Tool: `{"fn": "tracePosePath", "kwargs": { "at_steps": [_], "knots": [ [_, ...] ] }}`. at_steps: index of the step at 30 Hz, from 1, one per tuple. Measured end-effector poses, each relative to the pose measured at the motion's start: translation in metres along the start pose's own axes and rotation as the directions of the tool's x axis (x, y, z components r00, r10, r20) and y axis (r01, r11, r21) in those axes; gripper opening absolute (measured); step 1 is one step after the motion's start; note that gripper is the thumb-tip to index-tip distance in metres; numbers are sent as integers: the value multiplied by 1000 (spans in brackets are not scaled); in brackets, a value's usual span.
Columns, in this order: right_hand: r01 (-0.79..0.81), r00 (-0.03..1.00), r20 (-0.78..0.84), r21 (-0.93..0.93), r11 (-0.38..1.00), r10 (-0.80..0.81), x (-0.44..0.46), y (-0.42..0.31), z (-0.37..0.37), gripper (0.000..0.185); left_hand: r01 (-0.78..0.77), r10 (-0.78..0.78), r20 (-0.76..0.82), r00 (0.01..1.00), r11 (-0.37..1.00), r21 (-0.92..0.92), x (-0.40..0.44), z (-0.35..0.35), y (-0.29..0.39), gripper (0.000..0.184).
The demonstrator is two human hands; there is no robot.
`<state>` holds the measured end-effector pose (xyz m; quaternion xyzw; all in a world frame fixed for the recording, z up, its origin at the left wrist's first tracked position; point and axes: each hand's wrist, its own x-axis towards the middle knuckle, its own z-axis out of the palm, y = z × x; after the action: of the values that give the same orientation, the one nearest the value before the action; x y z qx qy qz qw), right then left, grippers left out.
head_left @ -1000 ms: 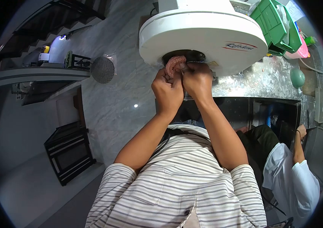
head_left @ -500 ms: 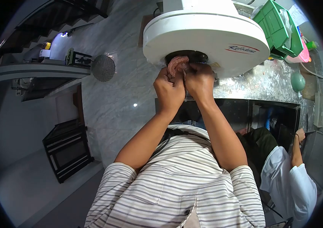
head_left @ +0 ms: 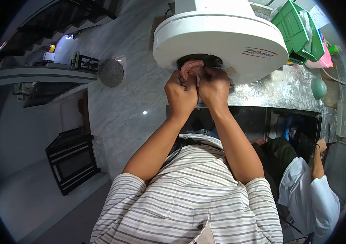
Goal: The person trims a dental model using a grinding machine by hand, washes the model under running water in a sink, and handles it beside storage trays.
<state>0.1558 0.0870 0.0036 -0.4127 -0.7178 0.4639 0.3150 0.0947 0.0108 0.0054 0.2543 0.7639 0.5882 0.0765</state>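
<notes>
In front of the white machine's (head_left: 221, 42) dark opening (head_left: 206, 59), your left hand (head_left: 180, 92) has its fingers (head_left: 175, 77) closed on the curved pink piece (head_left: 188, 67); your right hand (head_left: 215, 87) curls beside it, grip impossible to tell. The piece looks mid-work, not yet set down.

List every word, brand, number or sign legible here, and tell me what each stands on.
"Refodent" (the middle vowel is slightly unclear): slanted lettering between red strokes, on the front of the white machine.
Small yellowish sticker low on that machine: too small to read.
White sheet at the upper right, behind the green bin: any print is too blurred to read.
</notes>
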Motion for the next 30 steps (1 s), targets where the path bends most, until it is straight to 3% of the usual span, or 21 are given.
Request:
{"fn": "tracePosePath", "kwargs": {
  "at_steps": [10, 13, 15, 19, 21, 23, 24, 26, 30],
  "knots": [
    [-48, 999, -4, 18, 999, 48, -2, 0, -1, 22, -16, 15, 28, 1000, 999, 44, 4, -1, 1, 20],
    [55, 998, -21, 5, 998, -55, -2, 4, -3, 22, -5, 5, 31, 1000, 1000, 22, 3, 1, 0, 20],
    [-131, 986, 123, 183, 974, 110, -1, 1, -8, 22, 12, -12, 35, 999, 1000, -11, 4, 2, -8, 20],
    [-92, 992, 102, 235, 968, 70, -3, -1, -7, 21, 0, 3, 75, 997, 999, -33, -1, -4, -13, 22],
    [-205, 978, 85, 254, 945, 189, -4, -9, -8, 16, -4, 3, 74, 997, 1000, 15, -5, -10, -5, 23],
    [-185, 982, 66, 196, 963, 176, -5, -13, -6, 16, 144, -127, 144, 981, 983, -116, -6, -13, -1, 26],
    [-168, 985, 46, 134, 977, 164, -6, -14, -4, 17, 146, -129, 143, 981, 983, -114, -5, -13, -3, 26],
    [-110, 994, -4, 87, 990, 111, -7, -8, 3, 17, 36, -36, 91, 995, 999, -3, -3, -11, -7, 30],
    [-13, 996, -84, 42, 999, 16, -7, -7, 6, 19, -25, 20, 62, 998, 996, 85, -2, -10, -13, 32]
  ]
}}
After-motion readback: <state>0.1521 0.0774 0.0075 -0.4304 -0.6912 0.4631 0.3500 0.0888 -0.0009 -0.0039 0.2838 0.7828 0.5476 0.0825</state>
